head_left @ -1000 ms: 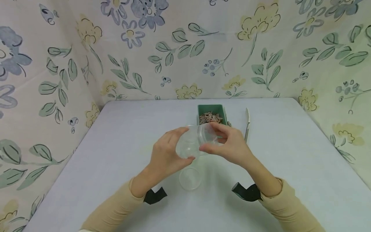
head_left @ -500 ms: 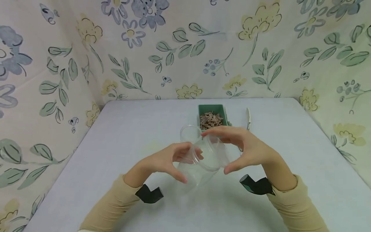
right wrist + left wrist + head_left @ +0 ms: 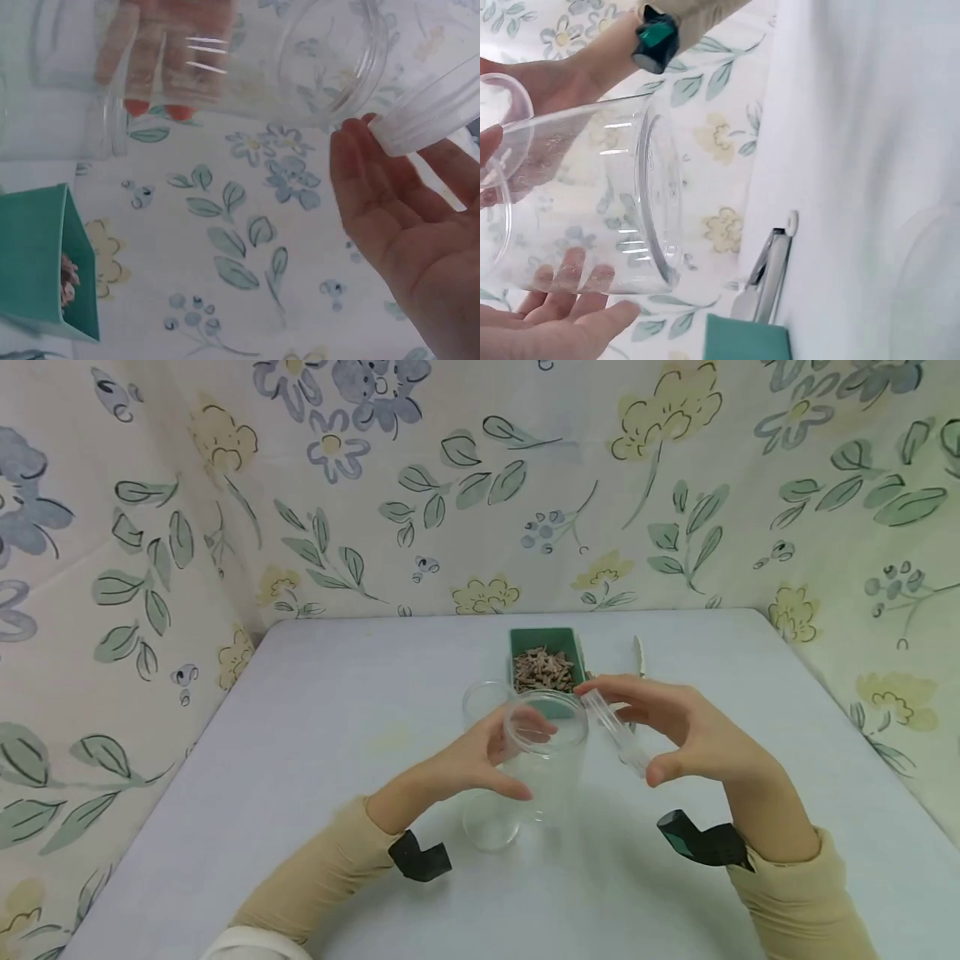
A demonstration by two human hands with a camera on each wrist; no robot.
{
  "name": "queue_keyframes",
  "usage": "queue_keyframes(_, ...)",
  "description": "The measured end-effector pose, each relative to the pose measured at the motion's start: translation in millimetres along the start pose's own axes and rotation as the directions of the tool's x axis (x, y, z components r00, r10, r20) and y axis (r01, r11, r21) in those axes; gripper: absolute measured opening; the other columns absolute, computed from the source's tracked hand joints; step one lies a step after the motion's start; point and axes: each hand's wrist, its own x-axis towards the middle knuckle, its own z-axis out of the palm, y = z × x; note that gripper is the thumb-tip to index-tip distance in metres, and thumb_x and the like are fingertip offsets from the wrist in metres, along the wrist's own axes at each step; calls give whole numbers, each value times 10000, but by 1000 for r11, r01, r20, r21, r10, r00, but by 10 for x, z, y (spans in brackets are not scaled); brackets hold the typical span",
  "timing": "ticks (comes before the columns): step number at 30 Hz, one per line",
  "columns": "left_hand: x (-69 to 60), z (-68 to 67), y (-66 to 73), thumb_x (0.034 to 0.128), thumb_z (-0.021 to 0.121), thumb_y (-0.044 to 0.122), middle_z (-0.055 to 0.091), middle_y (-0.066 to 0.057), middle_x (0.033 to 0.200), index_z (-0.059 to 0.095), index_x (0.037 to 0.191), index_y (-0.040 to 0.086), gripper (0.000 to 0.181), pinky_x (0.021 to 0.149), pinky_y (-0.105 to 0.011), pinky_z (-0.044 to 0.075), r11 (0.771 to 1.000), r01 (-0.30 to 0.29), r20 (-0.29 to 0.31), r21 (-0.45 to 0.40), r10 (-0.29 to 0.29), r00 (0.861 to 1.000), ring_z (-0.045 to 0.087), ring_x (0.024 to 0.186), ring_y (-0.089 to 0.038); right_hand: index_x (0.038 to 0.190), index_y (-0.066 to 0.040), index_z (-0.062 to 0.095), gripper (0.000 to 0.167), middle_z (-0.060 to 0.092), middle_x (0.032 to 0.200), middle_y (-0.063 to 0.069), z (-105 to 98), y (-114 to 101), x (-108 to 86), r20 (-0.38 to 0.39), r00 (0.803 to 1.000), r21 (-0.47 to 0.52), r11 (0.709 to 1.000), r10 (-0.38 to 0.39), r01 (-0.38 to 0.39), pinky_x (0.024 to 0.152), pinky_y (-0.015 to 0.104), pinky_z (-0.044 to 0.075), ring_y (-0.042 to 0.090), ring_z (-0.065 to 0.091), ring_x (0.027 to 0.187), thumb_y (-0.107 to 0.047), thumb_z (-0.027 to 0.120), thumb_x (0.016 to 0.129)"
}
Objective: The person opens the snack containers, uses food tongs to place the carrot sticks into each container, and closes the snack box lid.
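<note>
My left hand (image 3: pixel 480 760) holds a clear plastic jar (image 3: pixel 551 768) upright above the table, fingers round its far side and thumb at the near side. Its round mouth is uncovered. To its right, my right hand (image 3: pixel 693 735) grips a clear screw lid (image 3: pixel 618 735), tilted on edge and apart from the jar. The left wrist view shows the jar (image 3: pixel 592 187) close up; in the right wrist view the lid (image 3: pixel 431 112) sits between fingers and thumb. Another clear container's rim (image 3: pixel 487 683) shows behind my left hand. Before it is a clear round outline (image 3: pixel 491 822), its kind unclear.
At the back stands a green tray (image 3: pixel 513 647) with small brown, chip-like pieces (image 3: pixel 543 670). Right of it lies a slim pale and metal utensil (image 3: pixel 639 656), partly behind my right hand. Flowered cloth (image 3: pixel 480 485) hangs beyond the white table (image 3: pixel 337 693).
The lid has come off the jar and moved right with my right hand. My left hand has turned the jar from tilted to upright, mouth up, and shifted right.
</note>
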Motion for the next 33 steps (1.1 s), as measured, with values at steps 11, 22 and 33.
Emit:
queue_keyframes(11, 452, 334, -390, 743, 831, 39, 502, -92, 1409, 449, 1433, 58, 789, 1065, -312, 383, 957, 241, -295, 160, -186, 937, 457, 1294, -239, 1421, 51, 420, 714, 458, 1374, 123, -2, -59, -243, 184, 979, -110, 988, -85, 106, 904, 316, 415, 214, 438, 1182, -239, 744, 854)
queue_keyframes(22, 547, 391, -605, 699, 781, -110, 444, -122, 1467, 432, 1430, 34, 823, 1121, -362, 306, 954, 265, -478, 138, -170, 862, 374, 1377, -287, 1362, -47, 522, 721, 478, 1381, 95, 541, 232, -229, 252, 846, -570, 778, 471, -263, 975, 425, 463, 237, 495, 1239, -218, 847, 740)
queue_keyframes(33, 596, 373, -650, 773, 802, 22, 405, -142, 1484, 352, 1478, 79, 838, 1103, -417, 337, 929, 337, -525, 151, -214, 824, 362, 1378, -313, 1203, 23, 601, 791, 612, 1169, 120, 889, 628, -119, 87, 847, -851, 481, 524, -210, 838, 433, 526, 290, 617, 1047, -421, 893, 616)
